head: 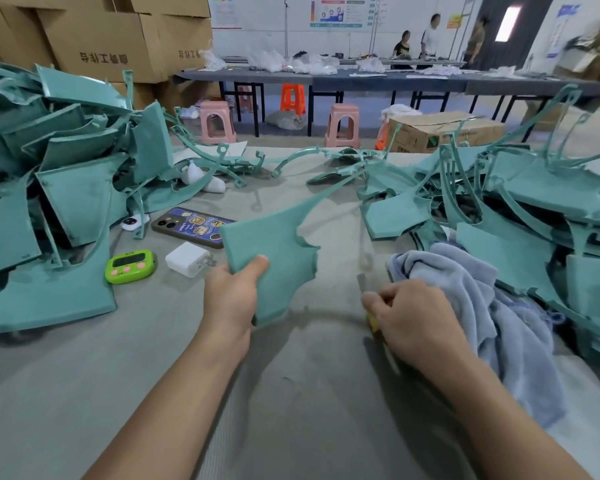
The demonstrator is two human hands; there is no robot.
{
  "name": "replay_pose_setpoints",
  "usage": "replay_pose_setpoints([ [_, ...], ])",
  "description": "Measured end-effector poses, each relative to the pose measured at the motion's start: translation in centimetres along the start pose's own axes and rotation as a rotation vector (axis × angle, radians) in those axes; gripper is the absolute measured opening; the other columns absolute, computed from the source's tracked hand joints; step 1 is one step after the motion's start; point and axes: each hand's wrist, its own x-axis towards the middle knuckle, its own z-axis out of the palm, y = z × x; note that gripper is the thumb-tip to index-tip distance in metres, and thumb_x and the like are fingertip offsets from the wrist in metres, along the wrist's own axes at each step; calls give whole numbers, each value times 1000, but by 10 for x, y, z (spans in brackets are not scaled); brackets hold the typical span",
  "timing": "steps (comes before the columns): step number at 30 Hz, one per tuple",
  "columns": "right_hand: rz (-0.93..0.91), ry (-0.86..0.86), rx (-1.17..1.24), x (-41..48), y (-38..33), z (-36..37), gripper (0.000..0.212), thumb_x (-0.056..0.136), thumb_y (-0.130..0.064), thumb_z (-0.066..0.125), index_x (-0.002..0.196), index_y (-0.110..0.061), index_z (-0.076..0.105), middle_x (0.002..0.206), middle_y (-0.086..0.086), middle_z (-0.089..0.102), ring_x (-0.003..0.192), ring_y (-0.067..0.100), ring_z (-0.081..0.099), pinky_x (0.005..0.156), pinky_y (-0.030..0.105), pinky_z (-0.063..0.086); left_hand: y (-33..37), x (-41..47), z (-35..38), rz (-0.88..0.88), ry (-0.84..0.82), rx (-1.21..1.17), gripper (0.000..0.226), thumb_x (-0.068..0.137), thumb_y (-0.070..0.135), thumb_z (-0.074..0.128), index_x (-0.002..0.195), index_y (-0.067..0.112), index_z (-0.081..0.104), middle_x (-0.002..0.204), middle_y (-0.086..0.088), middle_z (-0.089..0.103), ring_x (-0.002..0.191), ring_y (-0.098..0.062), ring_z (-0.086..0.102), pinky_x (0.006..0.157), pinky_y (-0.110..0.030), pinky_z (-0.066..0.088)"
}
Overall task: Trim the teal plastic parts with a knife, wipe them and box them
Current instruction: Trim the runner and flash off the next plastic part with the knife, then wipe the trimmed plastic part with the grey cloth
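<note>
My left hand grips a teal plastic part by its near left corner, thumb on top. The part is a flat panel with a ragged right edge and a long thin arm reaching up and right. My right hand is curled round a yellow-handled knife; its blurred blade points up, just right of the part and apart from it. A pale blue cloth lies bunched right beside my right hand.
Piles of teal parts rise at the left and right. A phone, a white charger and a green timer lie left of the held part. Cardboard boxes stand behind; people stand at far tables.
</note>
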Motion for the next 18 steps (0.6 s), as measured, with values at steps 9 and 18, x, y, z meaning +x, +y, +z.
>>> replay_pose_setpoints([
  [9, 79, 168, -404, 3, 16, -43, 15, 96, -35, 53, 105, -24, 58, 106, 3, 65, 102, 28, 51, 92, 43, 38, 0, -3, 3, 57, -13, -82, 37, 101, 19, 57, 71, 27, 79, 78, 0, 77, 66, -17, 74, 53, -30, 58],
  [18, -587, 352, 70, -24, -63, -4, 30, 91, -27, 68, 121, -23, 70, 101, -6, 68, 98, 21, 56, 89, 39, 42, -1, -14, 17, -138, -198, -273, 13, 94, 4, 51, 98, 5, 64, 83, -12, 71, 78, -23, 67, 63, -31, 58],
])
